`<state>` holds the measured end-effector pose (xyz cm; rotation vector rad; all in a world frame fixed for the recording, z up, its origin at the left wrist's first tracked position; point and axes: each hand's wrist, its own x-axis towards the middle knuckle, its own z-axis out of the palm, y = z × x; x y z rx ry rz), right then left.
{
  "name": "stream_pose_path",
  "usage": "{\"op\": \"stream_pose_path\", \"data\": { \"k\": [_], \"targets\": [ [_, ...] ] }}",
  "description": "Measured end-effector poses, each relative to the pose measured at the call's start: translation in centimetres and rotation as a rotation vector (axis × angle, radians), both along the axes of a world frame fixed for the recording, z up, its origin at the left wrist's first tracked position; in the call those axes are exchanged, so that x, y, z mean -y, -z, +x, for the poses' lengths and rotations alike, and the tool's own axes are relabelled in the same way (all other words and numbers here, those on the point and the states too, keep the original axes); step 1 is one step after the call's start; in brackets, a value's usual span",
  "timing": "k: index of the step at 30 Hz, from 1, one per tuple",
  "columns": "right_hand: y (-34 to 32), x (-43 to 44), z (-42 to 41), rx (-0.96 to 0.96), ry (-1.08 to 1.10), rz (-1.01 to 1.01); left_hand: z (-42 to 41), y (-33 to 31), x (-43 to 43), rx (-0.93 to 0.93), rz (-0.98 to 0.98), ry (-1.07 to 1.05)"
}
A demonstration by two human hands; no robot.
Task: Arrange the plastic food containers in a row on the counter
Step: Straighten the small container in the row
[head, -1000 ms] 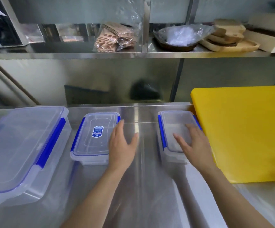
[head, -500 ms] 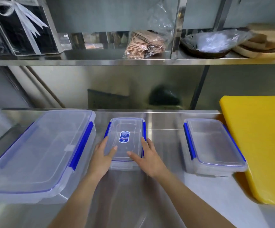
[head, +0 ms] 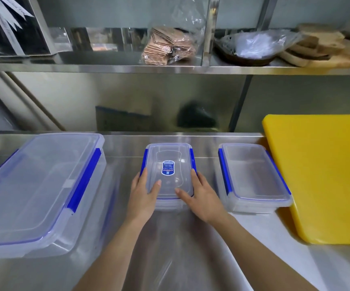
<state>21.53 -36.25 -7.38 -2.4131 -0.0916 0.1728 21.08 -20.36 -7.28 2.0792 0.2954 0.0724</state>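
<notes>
Three clear plastic containers with blue clips stand on the steel counter (head: 180, 248). The large container (head: 37, 190) is at the left. The small labelled container (head: 169, 164) sits in the middle, with a blue sticker on its lid. My left hand (head: 144, 196) grips its near left side and my right hand (head: 201, 196) grips its near right side, thumbs on the lid. A third small container (head: 253, 177) stands at the right, apart from my hands.
A thick yellow cutting board (head: 321, 175) lies at the right, beside the third container. A steel shelf (head: 170, 69) above holds a bag of brown paper sleeves (head: 167, 46), a bowl under plastic wrap (head: 251, 47), wooden boards (head: 321, 49) and a clear box (head: 8, 26).
My right hand left the right-hand container and came onto the labelled one. Both hands now hold it by its sides, and it sits further from the large container.
</notes>
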Motion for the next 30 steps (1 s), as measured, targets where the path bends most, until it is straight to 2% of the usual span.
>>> {"op": "stream_pose_path", "data": {
  "k": [5,10,14,18,21,25,27,30],
  "targets": [
    [0.1,-0.4,0.0,-0.008,0.013,-0.046,0.0,-0.1,0.3,0.005,0.053,0.003],
    [-1.5,-0.6,-0.1,0.031,0.022,-0.207,0.1,-1.0,-0.8,-0.038,0.139,0.016],
    [-3.8,-2.2,-0.6,0.156,0.096,-0.103,-0.4,-4.7,-4.4,0.117,0.229,-0.083],
    [-5.4,-7.2,-1.5,0.206,0.030,-0.005,-1.6,-8.3,-12.2,0.238,0.356,-0.202],
    [-6.3,-12.1,-2.6,0.136,-0.057,0.155,-2.5,-8.8,-19.1,0.156,0.440,-0.295],
    [-6.6,-17.7,-3.9,-0.066,-0.158,0.382,-4.8,-7.6,-26.0,-0.114,0.606,-0.339],
    [-6.2,-20.2,-4.5,-0.113,-0.169,0.457,-5.9,-6.7,-27.6,-0.226,0.571,-0.349],
    [-5.3,-23.0,-5.1,-0.167,-0.190,0.415,-6.5,-5.9,-28.7,-0.277,0.501,-0.342]
  ]
}}
